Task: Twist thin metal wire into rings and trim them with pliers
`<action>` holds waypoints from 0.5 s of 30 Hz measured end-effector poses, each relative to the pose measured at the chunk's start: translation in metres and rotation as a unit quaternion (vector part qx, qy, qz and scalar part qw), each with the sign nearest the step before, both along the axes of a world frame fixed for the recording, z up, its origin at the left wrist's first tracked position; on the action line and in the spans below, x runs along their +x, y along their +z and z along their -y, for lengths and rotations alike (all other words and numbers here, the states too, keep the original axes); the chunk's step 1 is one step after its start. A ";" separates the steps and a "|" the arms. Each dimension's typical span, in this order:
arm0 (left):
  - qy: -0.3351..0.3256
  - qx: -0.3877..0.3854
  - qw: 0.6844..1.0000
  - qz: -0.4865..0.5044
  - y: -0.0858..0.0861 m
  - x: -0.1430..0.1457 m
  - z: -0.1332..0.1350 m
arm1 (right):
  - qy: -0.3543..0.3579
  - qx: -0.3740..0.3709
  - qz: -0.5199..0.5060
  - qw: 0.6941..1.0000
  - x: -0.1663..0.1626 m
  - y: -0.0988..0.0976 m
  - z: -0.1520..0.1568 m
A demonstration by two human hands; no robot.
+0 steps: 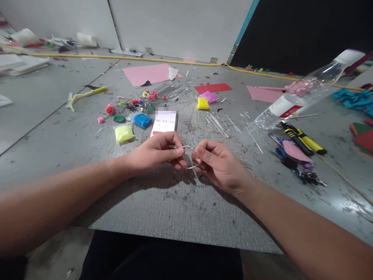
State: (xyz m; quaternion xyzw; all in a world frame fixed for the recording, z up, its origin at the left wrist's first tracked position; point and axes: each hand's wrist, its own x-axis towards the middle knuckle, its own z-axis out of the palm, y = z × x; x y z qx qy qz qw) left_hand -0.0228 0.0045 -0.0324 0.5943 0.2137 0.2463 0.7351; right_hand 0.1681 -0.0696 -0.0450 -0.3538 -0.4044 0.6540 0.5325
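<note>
Both of my hands meet over the middle of a grey board [163, 210]. My left hand [155, 152] pinches one end of a thin silver wire [189, 147], and my right hand [217, 163] pinches the other end. The wire is bent into a small loop between the fingertips, just above the board. Just behind my hands lies a phone [163, 122] showing a running timer.
Small bags of coloured clay lie behind the phone: yellow [124, 133], blue [142, 120], another yellow [203, 103] and pink [208, 96]. Straight wire pieces [217, 122] are scattered about. A plastic bottle [303, 95], black-and-yellow pliers [303, 140] and pink paper [147, 74] lie around.
</note>
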 end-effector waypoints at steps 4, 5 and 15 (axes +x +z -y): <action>0.009 -0.014 1.000 -0.014 0.000 0.001 0.001 | 0.011 -0.027 -0.043 0.999 -0.002 0.002 0.002; 0.012 -0.016 1.000 -0.018 0.000 0.001 0.001 | 0.020 -0.035 -0.047 0.998 -0.002 0.002 0.002; 0.020 0.146 0.985 -0.089 -0.004 0.001 -0.003 | -0.065 0.096 0.280 0.953 0.001 -0.006 0.000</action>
